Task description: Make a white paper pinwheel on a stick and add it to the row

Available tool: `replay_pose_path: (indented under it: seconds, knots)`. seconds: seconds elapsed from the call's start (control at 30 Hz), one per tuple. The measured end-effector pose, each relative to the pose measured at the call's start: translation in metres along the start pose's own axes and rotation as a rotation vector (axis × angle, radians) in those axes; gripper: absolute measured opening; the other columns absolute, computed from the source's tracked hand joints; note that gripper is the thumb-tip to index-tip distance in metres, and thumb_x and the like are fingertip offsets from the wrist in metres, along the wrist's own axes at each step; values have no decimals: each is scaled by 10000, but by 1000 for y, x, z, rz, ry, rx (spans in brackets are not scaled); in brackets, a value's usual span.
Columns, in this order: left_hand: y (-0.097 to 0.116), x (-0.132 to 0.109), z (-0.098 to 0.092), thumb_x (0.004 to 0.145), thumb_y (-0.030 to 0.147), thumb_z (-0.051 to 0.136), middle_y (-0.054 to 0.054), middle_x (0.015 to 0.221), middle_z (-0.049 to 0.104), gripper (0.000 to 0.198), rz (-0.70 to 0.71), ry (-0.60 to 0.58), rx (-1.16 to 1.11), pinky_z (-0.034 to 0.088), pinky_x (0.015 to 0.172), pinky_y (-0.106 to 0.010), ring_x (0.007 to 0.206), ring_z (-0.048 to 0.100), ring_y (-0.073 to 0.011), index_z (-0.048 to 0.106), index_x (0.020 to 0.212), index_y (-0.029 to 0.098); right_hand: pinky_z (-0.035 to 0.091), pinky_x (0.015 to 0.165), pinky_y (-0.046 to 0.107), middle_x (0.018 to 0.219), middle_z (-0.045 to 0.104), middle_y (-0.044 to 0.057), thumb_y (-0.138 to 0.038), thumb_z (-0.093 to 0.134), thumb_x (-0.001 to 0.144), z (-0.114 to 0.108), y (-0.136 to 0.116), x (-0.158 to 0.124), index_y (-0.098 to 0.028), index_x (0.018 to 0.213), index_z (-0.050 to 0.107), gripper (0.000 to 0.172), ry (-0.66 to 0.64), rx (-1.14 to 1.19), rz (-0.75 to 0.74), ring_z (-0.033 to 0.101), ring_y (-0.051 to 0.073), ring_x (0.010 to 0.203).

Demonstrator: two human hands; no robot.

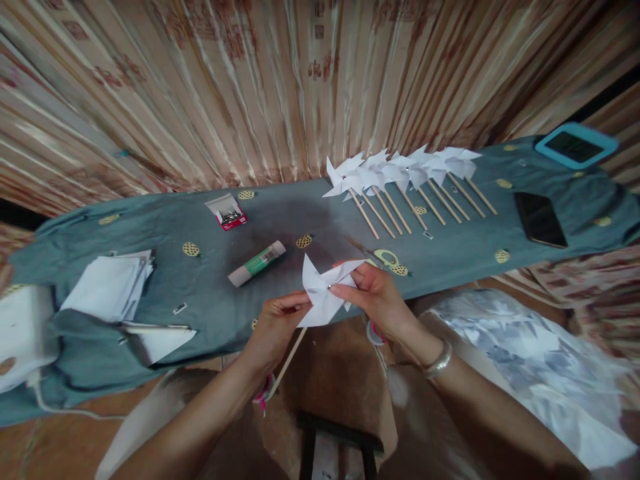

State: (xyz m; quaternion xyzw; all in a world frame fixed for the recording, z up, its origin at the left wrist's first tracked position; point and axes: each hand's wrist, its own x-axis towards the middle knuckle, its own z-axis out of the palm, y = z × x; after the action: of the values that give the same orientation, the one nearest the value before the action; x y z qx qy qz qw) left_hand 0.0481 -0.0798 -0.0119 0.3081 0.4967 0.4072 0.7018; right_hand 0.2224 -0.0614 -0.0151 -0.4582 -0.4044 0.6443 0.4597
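Note:
A white paper pinwheel (320, 303) on a thin wooden stick (290, 360) is held between both hands, in front of the table's near edge. My left hand (283, 317) is closed on the pinwheel's left side, where the stick hangs down. With the thumb by the small metal pin (329, 287) at the centre, my right hand (373, 290) grips the right side of the paper. Yellow-green scissors (385, 257) lie just beyond my right hand. A rolled tube with a green label (257, 263) rests beyond my left hand.
Several finished pinwheels (400, 170) lie in an overlapping row at the back. A small red box of metal pins (230, 213) stands open. Paper sheets (110, 287) and a white device (23, 333) are at left; a phone (540, 219), blue-framed screen (575, 145) and bag of paper (520, 353) at right.

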Motion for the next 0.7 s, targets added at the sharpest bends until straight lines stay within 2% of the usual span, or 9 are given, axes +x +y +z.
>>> replay_pose_path:
  seconds: [0.1,0.27,0.53,0.7]
  knots:
    - [-5,4,0,491,294,918,-70,763,768,260,32,23,3,481,636,-229,675,648,-151,819,702,178,564,753,307,842,768,21,-313,876,598,0,3,7,-192,895,688,371,-6,38,52,709,176,776]
    - [-13,2,-1,469,306,924,-71,731,763,309,37,81,0,464,595,-217,619,617,-127,821,726,168,562,768,302,841,779,28,-312,895,559,-5,7,16,-177,873,733,378,-78,83,100,704,162,750]
    - [-33,-7,1,418,288,927,-35,641,748,323,46,202,-82,488,627,-229,574,620,-122,812,699,178,553,785,332,767,766,23,-311,918,513,-10,16,26,-158,819,764,375,-230,-19,137,709,195,767]
    - [-42,-17,3,423,312,926,-39,696,764,375,37,246,-203,496,622,-234,607,647,-134,814,754,175,541,764,308,732,761,21,-330,905,516,-7,13,28,-146,775,759,349,-302,-60,133,691,172,724]
